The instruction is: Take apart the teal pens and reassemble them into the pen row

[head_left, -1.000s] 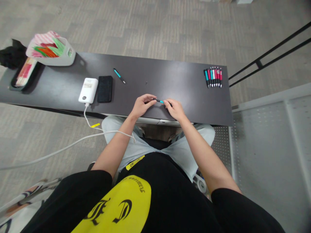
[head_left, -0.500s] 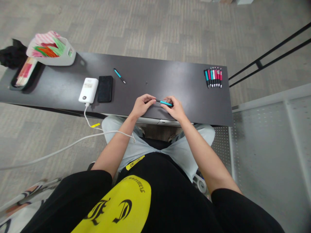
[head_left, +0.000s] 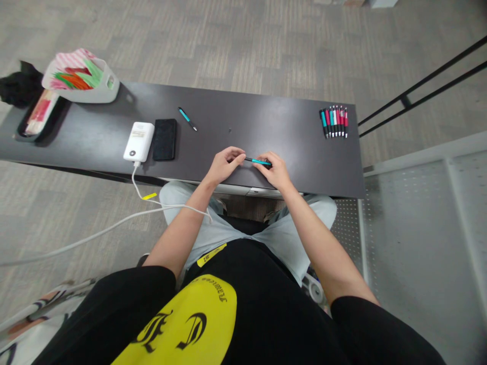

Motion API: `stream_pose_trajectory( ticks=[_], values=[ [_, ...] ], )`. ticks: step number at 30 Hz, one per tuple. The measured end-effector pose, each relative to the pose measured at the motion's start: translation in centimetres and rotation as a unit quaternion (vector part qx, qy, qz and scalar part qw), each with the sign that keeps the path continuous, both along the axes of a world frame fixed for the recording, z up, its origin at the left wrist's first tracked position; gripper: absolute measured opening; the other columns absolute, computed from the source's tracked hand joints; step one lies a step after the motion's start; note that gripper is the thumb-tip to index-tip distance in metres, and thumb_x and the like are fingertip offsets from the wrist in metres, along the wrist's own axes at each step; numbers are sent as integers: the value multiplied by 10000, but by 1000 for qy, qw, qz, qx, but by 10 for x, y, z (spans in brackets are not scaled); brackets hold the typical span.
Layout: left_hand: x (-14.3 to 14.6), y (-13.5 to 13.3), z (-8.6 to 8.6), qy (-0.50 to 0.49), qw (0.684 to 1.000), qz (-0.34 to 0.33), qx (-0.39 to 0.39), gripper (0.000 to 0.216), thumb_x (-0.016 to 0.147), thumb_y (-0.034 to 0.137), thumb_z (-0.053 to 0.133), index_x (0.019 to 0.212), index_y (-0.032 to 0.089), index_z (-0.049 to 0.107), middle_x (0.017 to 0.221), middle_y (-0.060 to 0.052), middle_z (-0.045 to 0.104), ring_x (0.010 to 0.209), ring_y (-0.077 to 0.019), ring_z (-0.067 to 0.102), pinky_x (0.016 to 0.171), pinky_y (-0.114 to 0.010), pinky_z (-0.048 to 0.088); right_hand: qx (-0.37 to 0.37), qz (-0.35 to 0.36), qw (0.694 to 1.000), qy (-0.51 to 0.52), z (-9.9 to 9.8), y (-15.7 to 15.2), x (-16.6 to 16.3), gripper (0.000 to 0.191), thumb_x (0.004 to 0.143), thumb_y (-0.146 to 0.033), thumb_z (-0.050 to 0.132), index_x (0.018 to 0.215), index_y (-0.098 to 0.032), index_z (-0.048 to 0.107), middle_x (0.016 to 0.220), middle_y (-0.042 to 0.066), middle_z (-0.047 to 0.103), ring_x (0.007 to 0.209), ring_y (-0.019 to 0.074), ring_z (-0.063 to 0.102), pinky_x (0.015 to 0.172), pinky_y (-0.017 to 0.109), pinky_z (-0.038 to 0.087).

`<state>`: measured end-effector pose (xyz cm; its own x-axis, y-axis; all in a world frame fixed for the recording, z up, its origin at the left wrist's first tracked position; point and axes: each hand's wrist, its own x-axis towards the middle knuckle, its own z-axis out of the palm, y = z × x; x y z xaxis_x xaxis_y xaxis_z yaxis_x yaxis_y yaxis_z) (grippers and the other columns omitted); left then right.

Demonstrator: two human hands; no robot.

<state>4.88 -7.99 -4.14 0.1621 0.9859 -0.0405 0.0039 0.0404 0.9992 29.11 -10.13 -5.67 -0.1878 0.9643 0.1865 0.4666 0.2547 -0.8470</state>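
A teal and black pen (head_left: 258,161) lies crosswise between my two hands, just above the dark table (head_left: 266,121). My right hand (head_left: 274,170) pinches its teal barrel near the right end. At the pen's black left end, the thumb and fingertips of my left hand (head_left: 225,165) are closed together. The fingers partly cover that end. Farther off, another teal and black pen (head_left: 187,119) lies alone at a slant. On the right stands a neat row of teal, red and white pens (head_left: 334,122), side by side.
Left of my hands lie a black phone (head_left: 164,139) and a white power bank (head_left: 139,142) with a white cable (head_left: 125,221) trailing over my left forearm. A white basket (head_left: 110,86) and a black tray (head_left: 53,121) hold colourful items at the far left.
The held pen has shifted very slightly to the right with my right hand. Everything else on the table stays where it was.
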Motion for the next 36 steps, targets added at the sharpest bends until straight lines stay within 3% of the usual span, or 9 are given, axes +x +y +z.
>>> stream_pose_trajectory(
  ticks=[4, 11, 17, 27, 32, 36],
  values=[
    [0, 0, 0, 13, 1000, -17, 0, 394, 725, 635, 1046, 827, 312, 846, 808, -23, 838, 746, -264, 802, 780, -439, 649, 21, 7, 1000, 2, 0, 0, 1, 189, 1028, -554, 836, 971, -378, 796, 1020, 101, 811, 1014, 381, 751, 1008, 602, 605],
    [0, -2, -2, 34, 999, -17, 8, 234, 831, 530, 982, 886, 325, 882, 846, -24, 865, 808, -287, 840, 834, -451, 676, 28, 5, 1000, -6, -1, 0, 2, 255, 1047, -630, 812, 946, -396, 790, 1066, 114, 833, 1080, 413, 754, 1066, 662, 583],
    [-2, -3, -3, 51, 998, -18, 29, 266, 810, 577, 975, 854, 336, 874, 834, -27, 875, 854, -317, 854, 870, -475, 684, 27, 16, 999, -27, -6, 0, 2, 284, 1083, -647, 788, 985, -382, 817, 1109, 107, 874, 1082, 403, 770, 1057, 626, 582],
    [-3, -9, -5, 131, 989, -19, 66, 227, 899, 557, 835, 908, 332, 866, 1004, -53, 916, 988, -342, 878, 998, -527, 696, 42, 27, 993, -111, -4, -2, 3, 282, 1173, -564, 705, 1086, -349, 865, 1115, 91, 906, 1077, 385, 822, 1015, 590, 537],
    [-9, 2, -1, 94, 993, -52, 39, 354, 880, 584, 861, 1100, 308, 835, 1001, -53, 894, 922, -306, 864, 947, -484, 689, 38, -10, 997, -68, -4, -3, 0, 251, 1123, -562, 741, 1026, -354, 842, 1076, 97, 889, 1054, 385, 812, 1010, 593, 576],
    [-26, 39, 9, 165, 983, 21, 80, 449, 956, 547, 829, 1310, 276, 783, 1067, -68, 855, 864, -270, 795, 897, -450, 654, 33, -58, 998, -14, -5, -2, 0, 218, 1095, -552, 720, 1057, -362, 821, 1091, 98, 870, 1033, 372, 802, 995, 582, 630]
  ],
)
